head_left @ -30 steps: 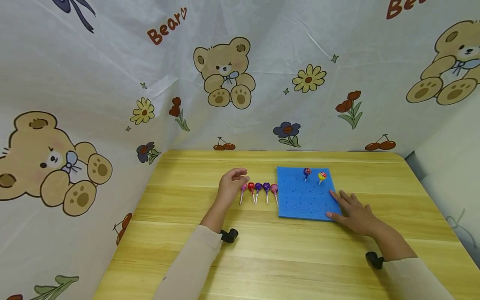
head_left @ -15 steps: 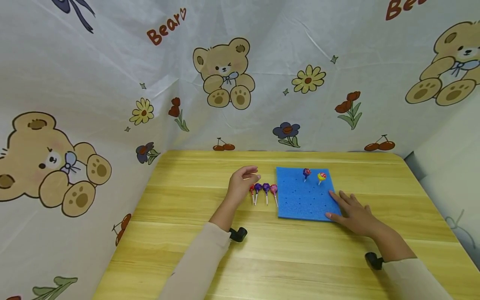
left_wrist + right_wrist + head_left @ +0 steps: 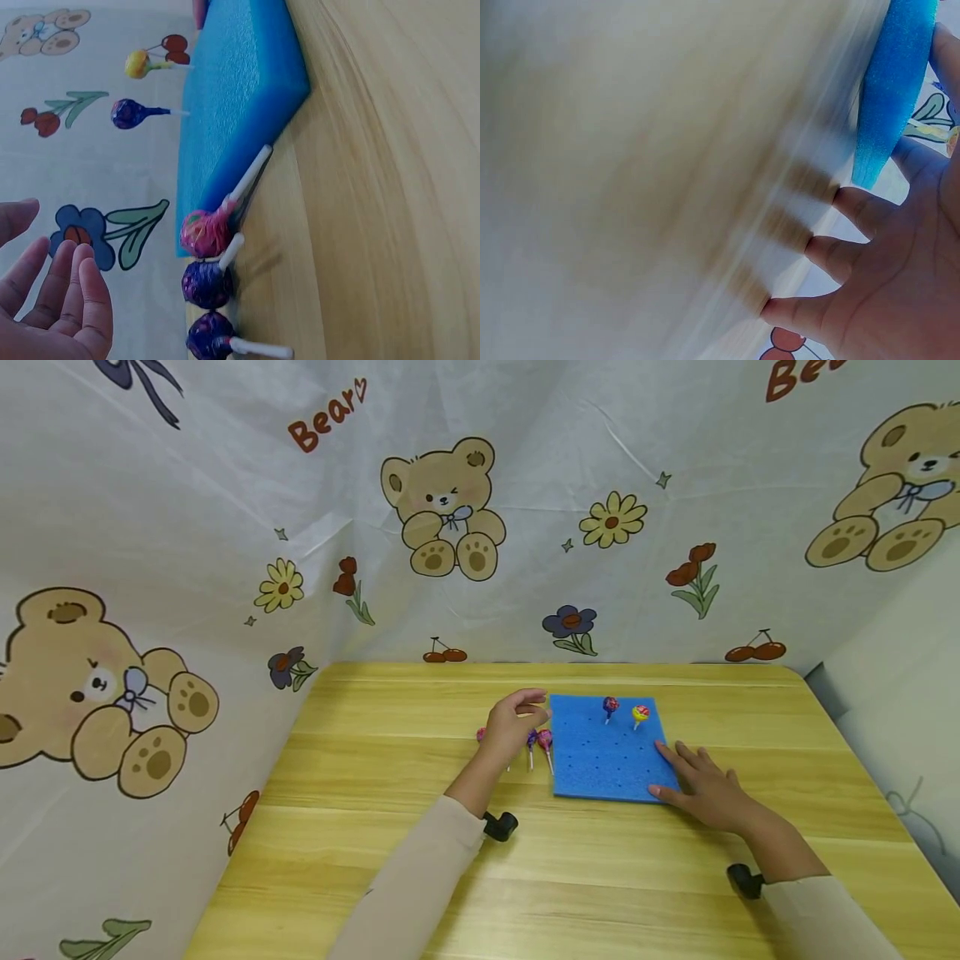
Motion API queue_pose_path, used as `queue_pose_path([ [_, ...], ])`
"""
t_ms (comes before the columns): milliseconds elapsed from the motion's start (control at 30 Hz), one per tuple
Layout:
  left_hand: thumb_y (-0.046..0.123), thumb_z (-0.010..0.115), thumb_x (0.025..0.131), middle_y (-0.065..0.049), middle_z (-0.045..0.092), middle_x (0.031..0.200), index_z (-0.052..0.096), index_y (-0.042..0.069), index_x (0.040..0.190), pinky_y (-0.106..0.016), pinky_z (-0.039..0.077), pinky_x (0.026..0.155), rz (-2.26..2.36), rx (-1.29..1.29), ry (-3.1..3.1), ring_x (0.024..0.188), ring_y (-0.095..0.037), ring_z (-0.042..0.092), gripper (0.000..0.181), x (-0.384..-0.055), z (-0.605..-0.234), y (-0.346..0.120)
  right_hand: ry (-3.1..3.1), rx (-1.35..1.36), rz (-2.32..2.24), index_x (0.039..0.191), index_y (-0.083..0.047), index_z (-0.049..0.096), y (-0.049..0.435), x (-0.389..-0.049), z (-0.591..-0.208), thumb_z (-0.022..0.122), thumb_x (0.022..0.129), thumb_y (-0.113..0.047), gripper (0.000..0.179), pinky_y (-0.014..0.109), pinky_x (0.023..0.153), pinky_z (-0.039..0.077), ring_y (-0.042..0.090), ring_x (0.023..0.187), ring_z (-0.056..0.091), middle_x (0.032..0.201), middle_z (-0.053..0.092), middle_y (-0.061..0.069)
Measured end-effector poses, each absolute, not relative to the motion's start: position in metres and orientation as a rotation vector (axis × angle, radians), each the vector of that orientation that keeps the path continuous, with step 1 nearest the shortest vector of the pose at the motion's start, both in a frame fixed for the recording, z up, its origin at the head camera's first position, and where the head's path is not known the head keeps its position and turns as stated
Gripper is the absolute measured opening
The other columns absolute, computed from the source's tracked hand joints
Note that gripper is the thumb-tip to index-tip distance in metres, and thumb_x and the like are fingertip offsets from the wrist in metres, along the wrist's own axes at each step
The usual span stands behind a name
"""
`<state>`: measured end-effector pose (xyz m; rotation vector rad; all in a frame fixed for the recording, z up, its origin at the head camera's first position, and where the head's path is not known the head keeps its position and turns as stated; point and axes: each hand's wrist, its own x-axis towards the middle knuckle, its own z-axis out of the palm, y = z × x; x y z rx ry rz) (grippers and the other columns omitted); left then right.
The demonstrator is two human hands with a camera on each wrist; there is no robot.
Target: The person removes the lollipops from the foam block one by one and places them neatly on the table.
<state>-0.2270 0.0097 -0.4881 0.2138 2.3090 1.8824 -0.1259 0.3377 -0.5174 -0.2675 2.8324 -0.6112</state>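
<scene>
My left hand point(image 3: 516, 723) hovers over the row of lollipops with fingers loosely bent and nothing between them. Of that row, a pink lollipop point(image 3: 206, 234) lies beside the blue foam board point(image 3: 274, 86), followed by two purple ones point(image 3: 206, 285). Another pink lollipop head point(image 3: 481, 734) peeks out left of the hand, which hides part of the row. My right hand point(image 3: 708, 789) rests at the board's right edge, thumb and index finger against the foam and the other fingertips down on the table. A purple lollipop point(image 3: 611, 703) and a yellow one point(image 3: 640, 712) stand upright in the board.
The foam board has rows of small holes across its top. Under everything is a wooden table point(image 3: 600, 877), backed by a white cloth point(image 3: 525, 460) printed with bears and flowers.
My left hand has moved right along the row, from the leftmost pink lollipop toward the board's left edge. The right hand, the board and the lollipops have stayed put.
</scene>
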Motion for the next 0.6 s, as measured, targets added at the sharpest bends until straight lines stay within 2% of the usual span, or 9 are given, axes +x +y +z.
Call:
queue_pose_path([
  [167,0.026,0.073,0.094,-0.001,0.066,0.133,0.066,0.018,0.133,-0.037,0.058,0.090,1.858,0.219,2.279,0.119,-0.018,0.062,0.040,-0.230,-0.490,0.023,2.835,-0.268,-0.607,0.163,-0.018,0.017,0.338,-0.126,-0.517,0.060,0.097,-0.055,0.087,0.091,0.097,0.010,0.069,0.142,0.013,0.161,0.021,0.034],
  [267,0.024,0.073,0.094,-0.004,0.066,0.135,0.066,0.016,0.134,-0.039,0.057,0.091,1.855,0.223,2.263,0.118,-0.019,0.062,0.041,-0.232,-0.494,0.032,2.833,-0.263,-0.606,0.163,-0.017,0.019,0.336,-0.126,-0.517,0.060,0.096,-0.056,0.087,0.091,0.098,0.010,0.069,0.142,0.013,0.161,0.021,0.034],
  [467,0.026,0.075,0.093,0.003,0.068,0.131,0.067,0.020,0.133,-0.040,0.056,0.094,1.790,0.211,2.284,0.116,-0.016,0.063,0.041,-0.234,-0.499,0.053,2.823,-0.256,-0.605,0.163,-0.017,0.018,0.335,-0.125,-0.516,0.060,0.096,-0.056,0.088,0.091,0.097,0.010,0.069,0.142,0.013,0.161,0.020,0.035],
  [600,0.024,0.074,0.093,0.004,0.068,0.130,0.067,0.020,0.133,-0.038,0.058,0.091,1.747,0.233,2.322,0.113,-0.015,0.064,0.041,-0.235,-0.498,0.067,2.827,-0.257,-0.600,0.163,-0.017,0.018,0.335,-0.124,-0.516,0.060,0.097,-0.055,0.088,0.091,0.096,0.010,0.069,0.142,0.013,0.161,0.021,0.035],
])
